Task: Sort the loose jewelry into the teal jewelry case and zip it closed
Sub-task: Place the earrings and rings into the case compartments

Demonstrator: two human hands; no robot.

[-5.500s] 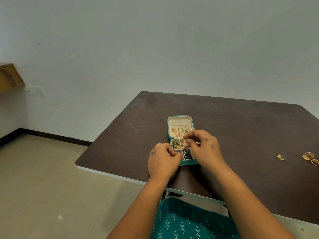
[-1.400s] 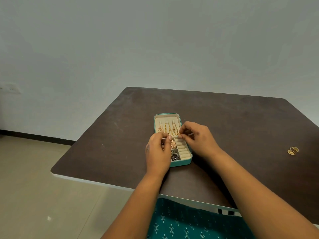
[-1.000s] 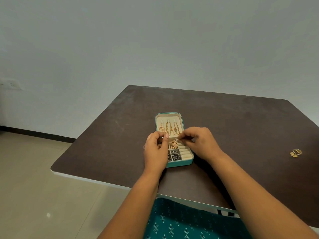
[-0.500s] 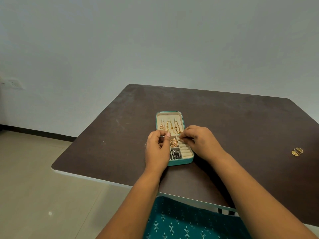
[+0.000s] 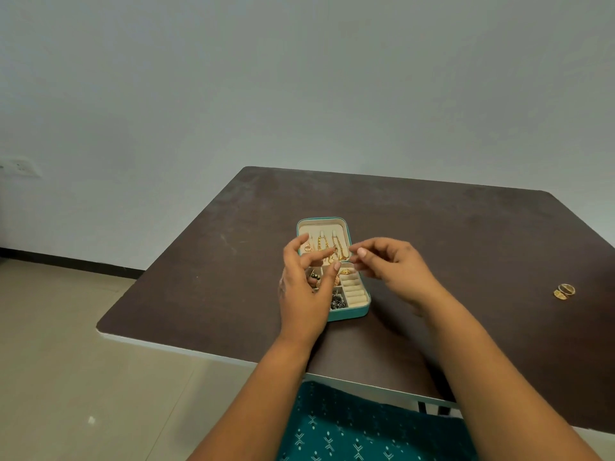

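Left hand (image 5: 301, 287) and right hand (image 5: 392, 267) hover with fingers spread, empty, above the open teal zip-around jewelry case (image 5: 354, 312); gold rings (image 5: 564, 291) lie well apart on the dark brown desk (image 5: 466, 244).

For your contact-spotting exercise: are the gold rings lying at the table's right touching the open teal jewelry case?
Apart. The head view shows bare dark table between the gold rings and the teal jewelry case.

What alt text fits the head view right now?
Both hands, left hand and right hand, hover with fingers spread over the open teal jewelry case on a dark table; gold rings lie loose far right.
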